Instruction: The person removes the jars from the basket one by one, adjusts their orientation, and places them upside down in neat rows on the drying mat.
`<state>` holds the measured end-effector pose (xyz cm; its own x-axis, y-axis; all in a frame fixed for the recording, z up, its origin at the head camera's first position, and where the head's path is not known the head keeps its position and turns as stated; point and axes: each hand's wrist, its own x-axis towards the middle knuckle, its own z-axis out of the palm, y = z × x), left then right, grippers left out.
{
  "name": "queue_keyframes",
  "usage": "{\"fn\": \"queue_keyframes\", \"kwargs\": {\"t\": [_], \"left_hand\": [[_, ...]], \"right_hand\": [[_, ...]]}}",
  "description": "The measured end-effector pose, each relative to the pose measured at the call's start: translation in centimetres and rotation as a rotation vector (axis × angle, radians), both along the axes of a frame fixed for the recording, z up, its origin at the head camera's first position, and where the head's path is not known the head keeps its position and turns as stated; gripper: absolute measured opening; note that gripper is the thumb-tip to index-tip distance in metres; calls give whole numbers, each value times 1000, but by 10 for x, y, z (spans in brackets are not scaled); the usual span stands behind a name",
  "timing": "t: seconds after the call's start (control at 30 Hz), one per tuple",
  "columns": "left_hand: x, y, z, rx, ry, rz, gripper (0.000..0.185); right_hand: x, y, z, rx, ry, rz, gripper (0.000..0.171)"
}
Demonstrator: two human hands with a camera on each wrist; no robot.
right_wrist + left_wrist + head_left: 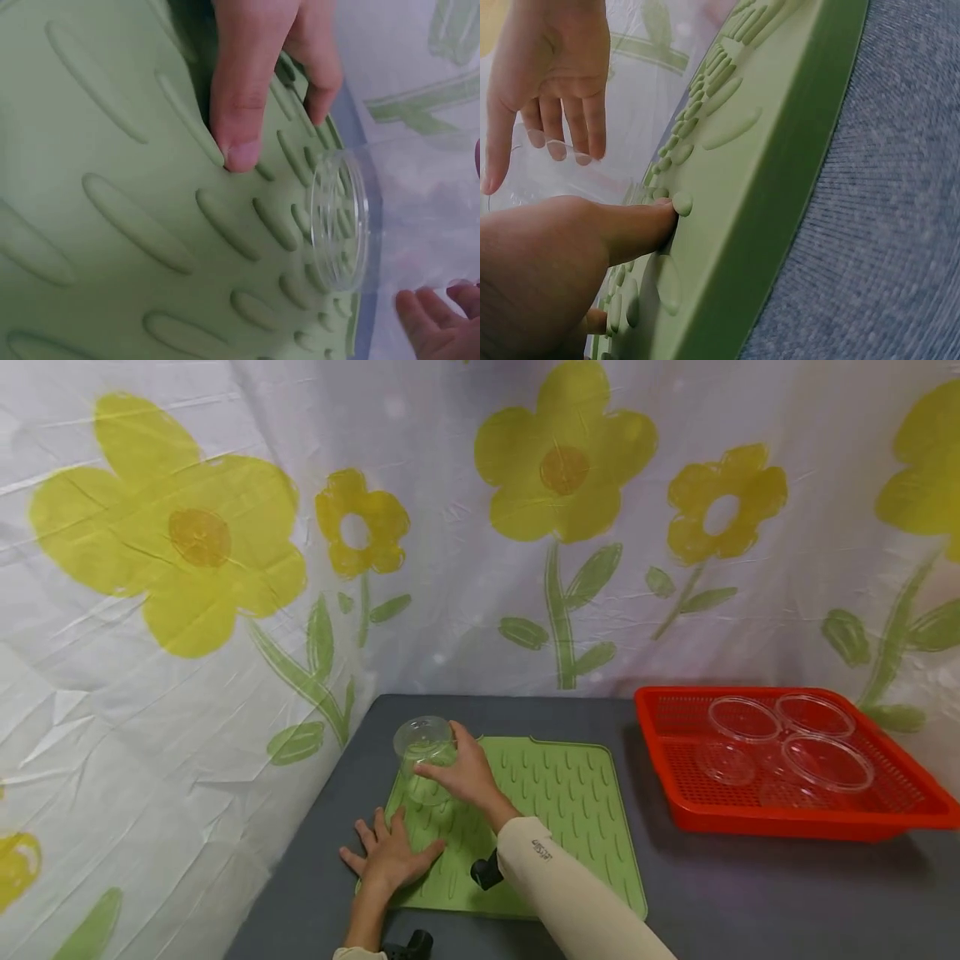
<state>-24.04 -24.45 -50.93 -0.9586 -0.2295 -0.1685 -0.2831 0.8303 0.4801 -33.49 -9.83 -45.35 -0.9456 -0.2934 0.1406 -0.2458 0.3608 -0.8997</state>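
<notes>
A green ribbed mat (pixel 555 793) (pixel 735 150) (pixel 112 187) lies on the grey table (pixel 750 893). My left hand (pixel 390 858) (pixel 592 240) (pixel 244 90) lies flat on the mat's near left corner, fingers spread. My right hand (pixel 465 772) (pixel 551 75) (pixel 439 326) grips a clear plastic container (pixel 423 752) (pixel 397 225) over the mat's far left part. The container is turned bottom-up and tilted, its open rim just above the mat's ribs.
A red mesh basket (pixel 795 822) stands at the right of the table with several clear round lids or dishes (pixel 825 760) in it. A flower-printed cloth (pixel 225 568) hangs close behind and to the left. Bare table shows between mat and basket.
</notes>
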Motion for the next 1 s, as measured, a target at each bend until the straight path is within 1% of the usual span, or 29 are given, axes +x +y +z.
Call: {"fn": "queue_keyframes", "kwargs": {"t": [0.13, 0.27, 0.43, 0.53, 0.63, 0.87, 1.0], "left_hand": [[0, 5, -1, 7, -2, -5, 115], [0, 8, 0, 16, -6, -8, 113], [-2, 12, 1, 22, -7, -21, 112], [-5, 13, 1, 28, -12, -30, 113], [-6, 13, 1, 29, -15, -37, 114], [-8, 6, -2, 31, -45, -37, 118], [-9, -2, -4, 40, -61, -29, 121]], "right_hand": [[0, 4, 0, 24, 2, -6, 96], [1, 8, 3, 36, -10, 1, 97], [0, 15, 8, 51, -21, 13, 103], [-1, 21, 9, 51, -11, 10, 107], [-2, 29, 10, 39, 10, 14, 107], [-1, 56, 12, 21, 53, 47, 100], [0, 74, 13, 4, 87, 45, 89]]}}
